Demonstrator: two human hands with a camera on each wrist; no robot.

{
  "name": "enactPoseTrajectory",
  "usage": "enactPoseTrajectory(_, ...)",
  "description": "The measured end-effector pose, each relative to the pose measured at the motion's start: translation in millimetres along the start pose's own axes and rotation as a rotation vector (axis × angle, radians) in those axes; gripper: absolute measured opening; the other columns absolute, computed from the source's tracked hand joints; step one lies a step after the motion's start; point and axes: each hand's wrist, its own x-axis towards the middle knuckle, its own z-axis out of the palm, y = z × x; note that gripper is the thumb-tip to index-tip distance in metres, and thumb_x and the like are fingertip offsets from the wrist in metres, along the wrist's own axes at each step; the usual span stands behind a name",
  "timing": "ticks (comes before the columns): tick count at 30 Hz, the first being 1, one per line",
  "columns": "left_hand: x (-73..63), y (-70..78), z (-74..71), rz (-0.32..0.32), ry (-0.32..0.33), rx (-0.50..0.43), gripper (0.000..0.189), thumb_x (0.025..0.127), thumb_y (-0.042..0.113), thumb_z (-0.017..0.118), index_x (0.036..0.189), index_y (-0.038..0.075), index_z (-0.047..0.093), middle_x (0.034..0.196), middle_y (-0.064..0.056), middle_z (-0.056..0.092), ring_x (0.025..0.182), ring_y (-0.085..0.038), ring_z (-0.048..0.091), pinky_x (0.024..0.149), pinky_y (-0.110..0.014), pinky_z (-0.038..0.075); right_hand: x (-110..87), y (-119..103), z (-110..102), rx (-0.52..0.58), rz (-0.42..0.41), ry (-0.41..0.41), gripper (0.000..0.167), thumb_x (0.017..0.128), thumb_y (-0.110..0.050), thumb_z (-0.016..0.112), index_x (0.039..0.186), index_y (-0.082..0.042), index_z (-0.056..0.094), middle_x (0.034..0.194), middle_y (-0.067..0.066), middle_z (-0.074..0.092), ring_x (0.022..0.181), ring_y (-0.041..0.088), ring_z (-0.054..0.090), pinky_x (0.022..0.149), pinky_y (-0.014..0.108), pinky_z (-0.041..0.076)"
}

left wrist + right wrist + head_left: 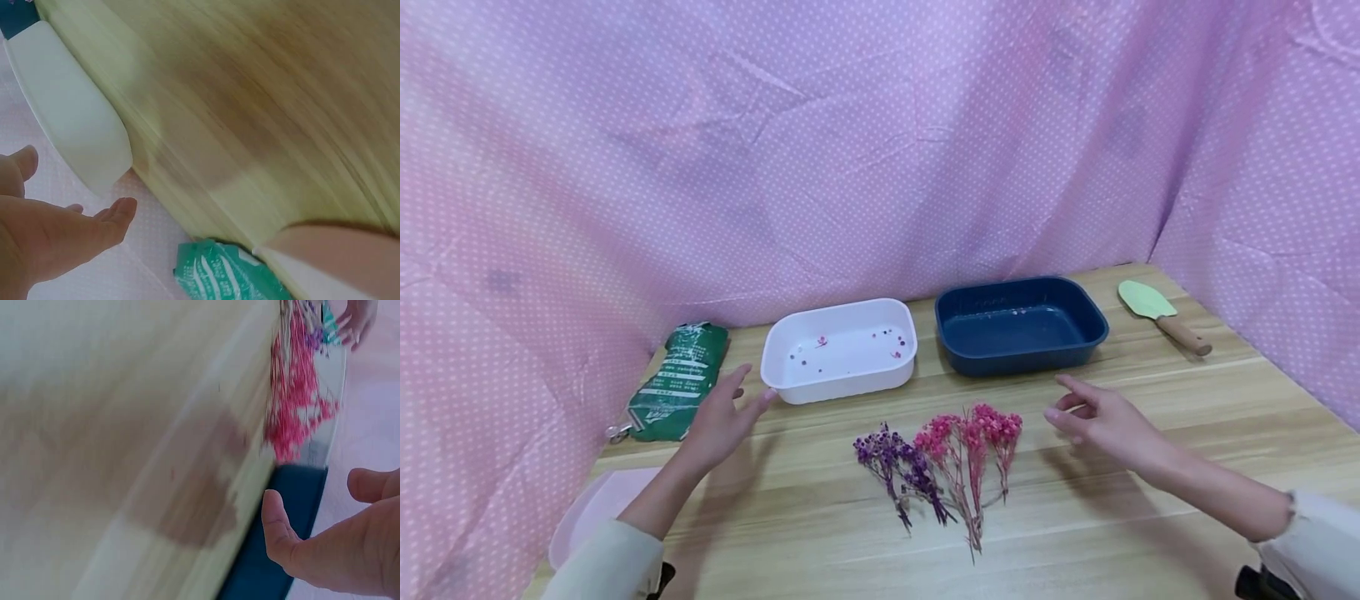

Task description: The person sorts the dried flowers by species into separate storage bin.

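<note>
My left hand (724, 423) hovers above the table with fingers loosely spread, its thumb close to the near left corner of the white tub (842, 383). Nothing is in it. Over the table's right half hangs my right hand (1108, 421), fingers relaxed and holding nothing, in front of the dark blue tub (1022, 360). Between the hands lie dried flowers: a purple bunch (891, 454) on the left and a pink bunch (973, 433) beside it, stems toward me. Small pink and purple bits are scattered inside the white tub.
A green printed bag (681, 383) lies at the back left, near a pale pink flat piece (598, 504) partly behind my left forearm. At the far right rests a light green trowel (1146, 300) with a wooden handle. A pink dotted cloth (865, 150) hangs behind the wooden table (820, 500).
</note>
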Motion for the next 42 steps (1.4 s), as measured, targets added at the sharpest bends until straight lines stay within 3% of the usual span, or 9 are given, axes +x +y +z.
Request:
enactPoseTrajectory(8,12.8,0.2,4.1,-0.154,-0.014,-0.167,0.079,0.093,0.050,0.057,0.152,0.009,0.026,0.153,-0.022,0.028,0.135,-0.043,0.034,0.100,-0.057,0.042,-1.8,-6.1,21.6,0.108,0.119,-0.066,0.072,0.095,-0.021,0.062,0.143,0.017,0.024,0.113,0.020,0.059,0.092,0.024,0.064,0.073,0.032,0.057)
enactPoseTrajectory(15,19.3,-1.1,10.4,-0.186,-0.031,-0.317,0.075,0.093,0.044,0.061,0.152,0.012,0.028,0.153,-0.024,0.025,0.133,-0.043,0.037,0.100,-0.051,0.044,2.8,-13.5,40.0,0.039,0.147,-0.074,0.070,0.089,-0.027,0.069,0.137,0.014,0.039,0.098,0.010,0.063,0.079,0.019,0.058,0.063,0.031,0.051)
enactPoseTrajectory(19,22.4,-0.8,13.8,-0.178,-0.033,-0.376,0.070,0.094,0.035,0.062,0.152,0.011,0.029,0.152,-0.022,0.029,0.132,-0.040,0.040,0.100,-0.048,0.044,4.5,-16.1,52.3,-0.062,0.125,-0.087,0.048,0.083,-0.028,0.075,0.116,0.004,0.060,0.083,0.006,0.058,0.071,0.018,0.050,0.058,0.029,0.042)
enactPoseTrajectory(22,24.2,-1.1,16.0,-0.179,-0.044,-0.436,0.069,0.095,0.032,0.062,0.152,0.010,0.028,0.151,-0.021,0.032,0.132,-0.038,0.041,0.102,-0.046,0.043,4.6,-17.2,59.2,-0.112,0.092,-0.092,0.034,0.080,-0.027,0.077,0.098,-0.002,0.060,0.076,0.006,0.053,0.067,0.019,0.046,0.055,0.029,0.038)
enactPoseTrajectory(26,25.5,-1.8,19.1,-0.187,-0.041,-0.495,0.071,0.094,0.032,0.063,0.152,0.010,0.028,0.147,-0.022,0.037,0.129,-0.034,0.045,0.102,-0.042,0.043,3.7,-17.0,63.5,-0.216,0.035,-0.090,0.054,0.080,-0.033,0.077,0.111,0.005,0.056,0.082,0.008,0.051,0.071,0.020,0.046,0.058,0.031,0.041)
enactPoseTrajectory(31,27.0,-1.8,21.7,-0.203,-0.030,-0.524,0.073,0.092,0.035,0.065,0.152,0.012,0.030,0.148,-0.020,0.037,0.126,-0.029,0.045,0.096,-0.030,0.046,3.4,-16.1,64.7,-0.364,0.010,-0.078,0.091,0.081,-0.043,0.074,0.136,0.018,0.036,0.114,0.023,0.056,0.100,0.032,0.057,0.082,0.048,0.051)
enactPoseTrajectory(35,29.3,-0.2,22.7,-0.239,-0.026,-0.527,0.073,0.092,0.034,0.066,0.152,0.013,0.029,0.153,-0.015,0.031,0.130,-0.028,0.041,0.100,-0.030,0.044,6.4,-15.4,65.3,-0.427,-0.021,-0.054,0.077,0.082,-0.035,0.076,0.131,0.014,0.044,0.109,0.020,0.058,0.095,0.031,0.059,0.078,0.045,0.053)
enactPoseTrajectory(39,30.3,1.7,23.1,-0.255,-0.026,-0.517,0.074,0.092,0.033,0.065,0.152,0.012,0.028,0.153,-0.015,0.030,0.131,-0.029,0.038,0.107,-0.040,0.039,9.9,-13.9,62.9,-0.457,-0.084,-0.042,0.052,0.080,-0.014,0.076,0.122,0.009,0.054,0.099,0.013,0.062,0.086,0.024,0.059,0.072,0.042,0.053)
enactPoseTrajectory(42,30.6,2.4,23.4,-0.255,-0.025,-0.502,0.073,0.093,0.034,0.065,0.152,0.012,0.029,0.152,-0.016,0.032,0.129,-0.029,0.040,0.106,-0.039,0.040,13.3,-12.6,59.2,-0.436,-0.086,-0.054,0.039,0.080,-0.002,0.072,0.116,0.006,0.061,0.090,0.009,0.065,0.078,0.021,0.058,0.067,0.037,0.054)
